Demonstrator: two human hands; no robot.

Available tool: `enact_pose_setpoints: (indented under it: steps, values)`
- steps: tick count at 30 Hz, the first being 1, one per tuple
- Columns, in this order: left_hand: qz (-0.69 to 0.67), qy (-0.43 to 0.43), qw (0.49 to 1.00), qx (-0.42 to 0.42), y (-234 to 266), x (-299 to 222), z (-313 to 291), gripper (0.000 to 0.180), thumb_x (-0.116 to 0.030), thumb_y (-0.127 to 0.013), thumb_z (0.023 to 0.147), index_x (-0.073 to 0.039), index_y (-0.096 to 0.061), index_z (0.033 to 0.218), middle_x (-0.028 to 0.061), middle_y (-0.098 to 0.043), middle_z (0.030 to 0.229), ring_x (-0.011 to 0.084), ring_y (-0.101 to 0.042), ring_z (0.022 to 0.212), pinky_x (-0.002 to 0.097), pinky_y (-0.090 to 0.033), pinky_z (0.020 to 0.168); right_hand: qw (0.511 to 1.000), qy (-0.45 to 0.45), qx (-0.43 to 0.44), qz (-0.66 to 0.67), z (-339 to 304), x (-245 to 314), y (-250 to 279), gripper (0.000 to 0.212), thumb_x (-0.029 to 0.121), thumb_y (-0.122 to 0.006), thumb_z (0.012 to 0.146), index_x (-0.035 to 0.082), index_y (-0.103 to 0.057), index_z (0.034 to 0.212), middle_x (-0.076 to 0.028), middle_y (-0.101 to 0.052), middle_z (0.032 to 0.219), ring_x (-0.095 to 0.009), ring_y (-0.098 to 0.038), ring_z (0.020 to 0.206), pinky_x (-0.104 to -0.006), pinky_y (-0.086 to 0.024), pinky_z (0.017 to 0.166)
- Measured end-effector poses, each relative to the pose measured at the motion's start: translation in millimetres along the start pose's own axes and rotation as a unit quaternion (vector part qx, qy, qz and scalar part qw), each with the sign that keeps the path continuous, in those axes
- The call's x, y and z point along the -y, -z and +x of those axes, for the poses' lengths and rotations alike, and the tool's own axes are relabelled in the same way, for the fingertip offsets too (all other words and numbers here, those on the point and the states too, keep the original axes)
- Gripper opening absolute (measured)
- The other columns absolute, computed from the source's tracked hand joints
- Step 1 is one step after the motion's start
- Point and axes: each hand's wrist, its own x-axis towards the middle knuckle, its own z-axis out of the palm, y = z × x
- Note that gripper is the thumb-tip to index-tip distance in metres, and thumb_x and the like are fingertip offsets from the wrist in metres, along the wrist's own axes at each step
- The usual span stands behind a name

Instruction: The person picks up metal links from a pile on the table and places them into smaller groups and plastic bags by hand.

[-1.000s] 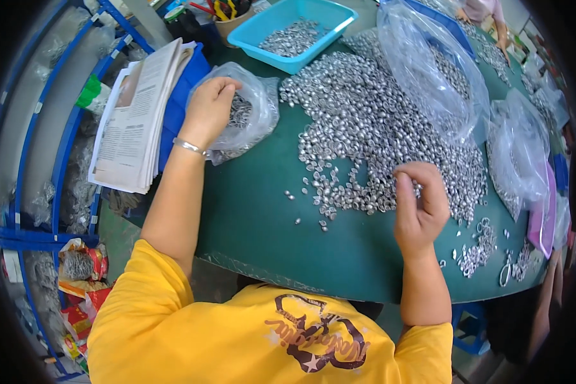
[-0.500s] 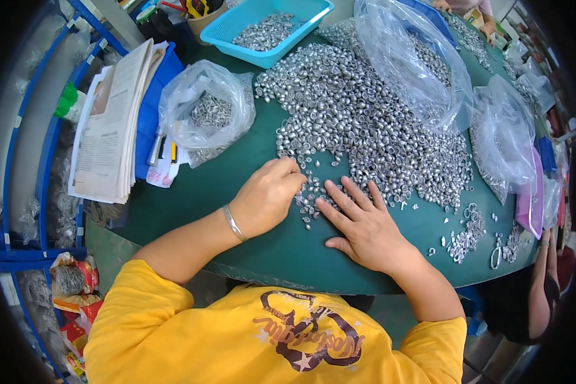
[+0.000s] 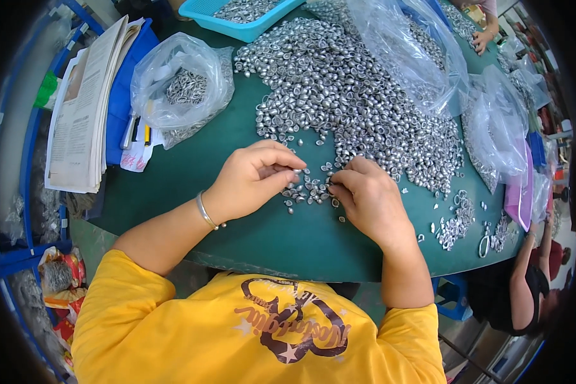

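A big heap of small silver metal pieces (image 3: 339, 83), rounded and hollow, covers the middle of the green table (image 3: 249, 240). A small group of the same pieces (image 3: 312, 189) lies apart, close to me, between my hands. At its left edge is my left hand (image 3: 253, 178), wearing a bangle, with thumb and fingertips drawn together. My right hand (image 3: 372, 198) bends over the right edge of the group, fingers pinched downward. Whatever either pinch holds is too small or too hidden to name.
On the left stand a plastic bag of metal parts (image 3: 185, 89) and a stack of papers (image 3: 86, 105) by a blue bin. A turquoise basket (image 3: 237, 25) sits at the back. Loose scraps (image 3: 457, 221) and a purple tray (image 3: 520, 192) lie right. Another person's hand (image 3: 483, 40) works far right.
My right hand has gone from lying flat with fingers spread to a bent pinch. The left hand's fist has loosened into a fingertip pinch. The whole view has shifted slightly.
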Motion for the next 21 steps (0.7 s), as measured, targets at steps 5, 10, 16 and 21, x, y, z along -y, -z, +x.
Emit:
enact_pose_setpoints:
  steps: [5,10,16,21]
  values:
    - [-0.249,0.161,0.955,0.027,-0.2,-2.8,3.3,0.02,0.006,-0.053,0.084,0.006,-0.058,0.103,0.0135,-0.061,0.1,0.0201,-0.063,0.09,0.0275,-0.051,0.077,0.999,0.031,-0.032,0.017,1.9,3.5,-1.5,0.009,0.005,-0.065,0.069,0.002,-0.061,0.075,-0.01,-0.056,0.078,-0.029,-0.055,0.072,-0.0378,-0.046,0.065]
    - [-0.298,0.2,0.933,0.026,2.3,-2.2,0.7,0.02,0.004,-0.052,0.085,0.008,-0.057,0.104,0.0154,-0.062,0.099,0.0225,-0.063,0.093,0.0271,-0.052,0.079,0.967,-0.088,-0.043,0.235,1.0,4.9,-6.2,0.013,-0.002,-0.065,0.07,0.0,-0.061,0.082,-0.01,-0.06,0.076,-0.021,-0.062,0.066,-0.0287,-0.05,0.058]
    - [-0.32,0.215,0.922,0.032,0.9,-5.1,2.0,0.019,0.004,-0.054,0.084,0.008,-0.057,0.103,0.0156,-0.062,0.098,0.0233,-0.063,0.092,0.0268,-0.052,0.078,0.968,-0.062,-0.061,0.237,3.2,-1.9,-13.5,0.013,-0.003,-0.064,0.071,0.0,-0.061,0.083,-0.009,-0.061,0.075,-0.016,-0.061,0.062,-0.0245,-0.05,0.056]
    - [-0.304,0.206,0.93,0.033,0.4,-0.8,-0.2,0.018,0.006,-0.058,0.08,0.007,-0.059,0.098,0.0157,-0.062,0.097,0.0243,-0.064,0.089,0.0281,-0.054,0.075,0.951,-0.063,-0.071,0.295,4.7,-2.2,-16.7,0.013,-0.007,-0.062,0.07,-0.001,-0.062,0.082,-0.008,-0.062,0.079,-0.015,-0.06,0.066,-0.0236,-0.048,0.057]
